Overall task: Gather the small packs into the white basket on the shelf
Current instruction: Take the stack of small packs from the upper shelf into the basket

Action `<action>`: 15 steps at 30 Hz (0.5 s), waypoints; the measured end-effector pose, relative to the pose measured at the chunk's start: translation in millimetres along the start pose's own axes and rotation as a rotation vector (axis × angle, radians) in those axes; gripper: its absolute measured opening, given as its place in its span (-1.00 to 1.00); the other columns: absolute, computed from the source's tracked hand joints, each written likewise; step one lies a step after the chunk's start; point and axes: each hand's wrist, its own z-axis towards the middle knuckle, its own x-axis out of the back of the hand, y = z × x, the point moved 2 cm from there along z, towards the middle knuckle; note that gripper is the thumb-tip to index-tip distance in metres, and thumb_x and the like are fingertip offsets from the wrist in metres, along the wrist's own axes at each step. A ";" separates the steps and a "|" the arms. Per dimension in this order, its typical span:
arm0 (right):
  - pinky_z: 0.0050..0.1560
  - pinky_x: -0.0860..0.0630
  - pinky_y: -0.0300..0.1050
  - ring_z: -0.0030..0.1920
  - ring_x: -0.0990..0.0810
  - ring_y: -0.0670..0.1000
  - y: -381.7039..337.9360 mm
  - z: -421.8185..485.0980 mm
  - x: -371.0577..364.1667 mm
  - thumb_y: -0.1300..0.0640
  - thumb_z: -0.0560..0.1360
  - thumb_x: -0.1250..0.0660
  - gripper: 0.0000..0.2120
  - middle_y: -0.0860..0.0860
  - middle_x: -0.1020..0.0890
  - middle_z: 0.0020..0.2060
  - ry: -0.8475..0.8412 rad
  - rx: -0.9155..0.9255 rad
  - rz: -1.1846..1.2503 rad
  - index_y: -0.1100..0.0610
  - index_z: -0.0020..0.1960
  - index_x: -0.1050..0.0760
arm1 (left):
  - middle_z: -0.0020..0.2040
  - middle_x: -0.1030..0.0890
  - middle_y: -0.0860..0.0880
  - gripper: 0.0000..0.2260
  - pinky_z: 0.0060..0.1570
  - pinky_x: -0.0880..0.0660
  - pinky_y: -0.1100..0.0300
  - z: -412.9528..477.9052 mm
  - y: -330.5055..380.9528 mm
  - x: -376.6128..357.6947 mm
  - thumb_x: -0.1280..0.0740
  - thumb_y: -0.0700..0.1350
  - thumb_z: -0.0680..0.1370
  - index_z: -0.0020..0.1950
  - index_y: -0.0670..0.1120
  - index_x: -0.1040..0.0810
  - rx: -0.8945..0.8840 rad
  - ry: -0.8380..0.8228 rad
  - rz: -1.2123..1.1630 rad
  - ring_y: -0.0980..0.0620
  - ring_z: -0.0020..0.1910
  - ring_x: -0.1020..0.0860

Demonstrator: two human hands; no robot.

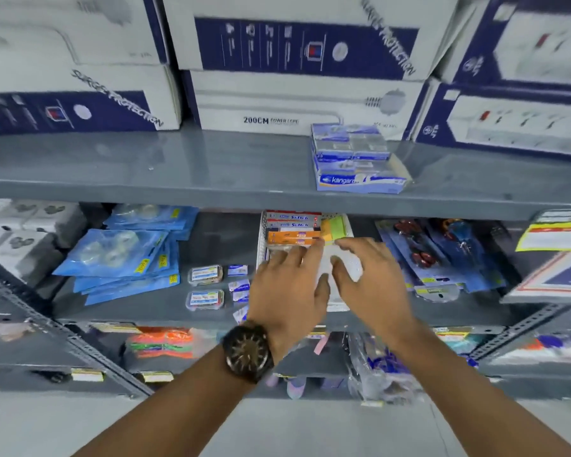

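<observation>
— How many baskets on my shelf?
— One white basket point(263, 240).
— Loose beside my left hand point(285, 286)?
— Two clear plastic cases point(205, 275) and about four small blue packs point(238, 286), partly hidden.

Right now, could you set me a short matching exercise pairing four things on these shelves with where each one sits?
Things:
1. white basket
2. Kangaro boxes
3. blue packs
4. watch

Places:
A. on the left wrist
B. middle shelf, far left
C. upper shelf, in front of the big cartons
D. middle shelf, under both hands

Pairs: 1-D, 2-C, 3-B, 4-A
</observation>
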 end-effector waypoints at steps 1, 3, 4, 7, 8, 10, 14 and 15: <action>0.05 -0.47 -0.19 -0.03 -0.54 -0.04 -8.5 1.5 18.0 0.09 0.43 -0.35 -0.72 -0.09 -0.64 -0.03 0.041 0.033 0.022 -0.08 0.13 -0.50 | 0.14 -0.60 -0.01 -0.55 -0.05 -0.52 -0.01 2.6 9.3 19.1 -0.21 0.09 0.54 0.41 0.02 -0.36 -0.021 0.089 -0.016 -0.13 0.02 -0.54; 0.00 -0.45 -0.25 -0.09 -0.55 -0.07 -22.1 6.2 49.4 0.09 0.44 -0.35 -0.76 -0.10 -0.64 -0.09 0.134 0.088 0.054 -0.04 0.11 -0.52 | 0.03 -0.62 -0.04 -0.57 -0.08 -0.51 -0.03 10.9 22.0 53.9 -0.25 0.07 0.52 0.37 -0.02 -0.44 -0.056 0.253 -0.043 -0.16 -0.06 -0.53; 0.00 -0.45 -0.25 -0.09 -0.56 -0.06 -27.2 10.3 62.1 0.10 0.45 -0.35 -0.78 -0.09 -0.64 -0.09 0.182 0.108 0.061 -0.02 0.09 -0.53 | 0.00 -0.62 -0.06 -0.58 -0.07 -0.50 -0.06 17.5 24.7 68.3 -0.26 0.06 0.52 0.36 -0.03 -0.45 -0.064 0.302 -0.045 -0.18 -0.07 -0.52; -0.01 -0.49 -0.16 -0.07 -0.59 -0.01 -37.2 34.2 93.2 0.06 0.48 -0.33 -0.81 -0.08 -0.64 -0.09 0.281 0.125 0.077 -0.03 0.09 -0.52 | 0.03 -0.59 -0.09 -0.60 -0.02 -0.47 -0.10 45.5 23.4 102.8 -0.24 0.07 0.52 0.33 -0.02 -0.47 -0.007 0.337 -0.055 -0.21 -0.02 -0.48; 0.00 -0.48 -0.14 -0.06 -0.59 -0.01 -38.8 45.4 101.6 0.04 0.48 -0.32 -0.81 -0.08 -0.63 -0.07 0.298 0.122 0.068 -0.04 0.09 -0.51 | 0.07 -0.58 -0.09 -0.62 -0.01 -0.46 -0.10 55.3 21.7 111.1 -0.24 0.08 0.52 0.30 -0.02 -0.47 0.016 0.336 -0.060 -0.20 0.00 -0.47; 0.02 -0.45 -0.12 -0.01 -0.56 0.01 -39.1 69.3 112.1 0.00 0.48 -0.32 -0.78 -0.06 -0.61 -0.02 0.287 0.081 0.022 -0.02 0.12 -0.50 | 0.11 -0.55 -0.09 -0.65 0.00 -0.44 -0.07 74.8 15.5 120.4 -0.24 0.10 0.52 0.24 -0.02 -0.50 0.064 0.313 -0.053 -0.19 0.04 -0.44; 0.17 -0.47 0.00 0.14 -0.52 0.11 -31.9 110.3 114.8 -0.05 0.46 -0.33 -0.66 0.03 -0.59 0.12 0.140 -0.072 -0.134 0.08 0.17 -0.55 | 0.15 -0.51 -0.10 -0.64 -0.02 -0.37 -0.03 111.9 -1.9 123.0 -0.21 0.15 0.49 0.14 -0.04 -0.54 0.219 0.116 -0.025 -0.18 0.12 -0.42; 0.19 -0.48 0.05 0.15 -0.52 0.13 -30.4 117.5 114.3 -0.05 0.43 -0.33 -0.66 0.05 -0.59 0.13 0.091 -0.122 -0.166 0.10 0.13 -0.57 | 0.14 -0.50 -0.10 -0.62 -0.01 -0.37 -0.04 118.4 -4.3 123.1 -0.20 0.17 0.47 0.12 -0.05 -0.55 0.257 0.054 -0.024 -0.19 0.12 -0.42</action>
